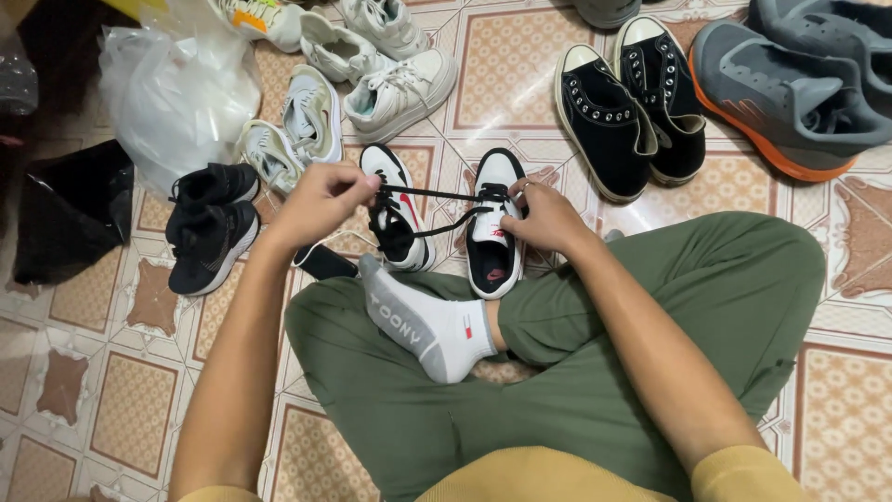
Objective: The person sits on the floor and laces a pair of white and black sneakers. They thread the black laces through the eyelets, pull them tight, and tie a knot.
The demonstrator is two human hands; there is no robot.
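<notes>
Left hand (321, 200) pinched one end of a black shoelace (437, 195), fingers pressed together on it, just left of frame centre at about 10 o'clock from the person's socked foot (432, 325). Right hand (544, 218) was curled shut at the tongue of the right-side white-and-black sneaker (495, 228), apparently gripping the lace's other end; the exact grip was hidden by the fingers. The lace ran taut between both hands, crossing over the left-side white-and-black sneaker (395, 209). Both sneakers stood on the tiled floor (130, 409), toes toward 12 o'clock, just beside each other and touching the person's green trousers (650, 307) at the heels.

Head view, surroundings: black low canvas shoes (632, 112) at 1 o'clock, grey running shoe with orange sole (790, 102) at 2 o'clock, white sneakers (390, 74) at 11 o'clock, small black shoes (209, 223) at 9 o'clock, clear plastic bag (172, 93) at 10 o'clock.

Handling judgement: lace looked thin, soft, limp unless pulled, light, likely a bit slippery; best taken by a fingertip pinch near the tip. Sneaker looked light, stiff at the sole, soft at the upper; hold by the collar or sides near the eyelets to steady it.
</notes>
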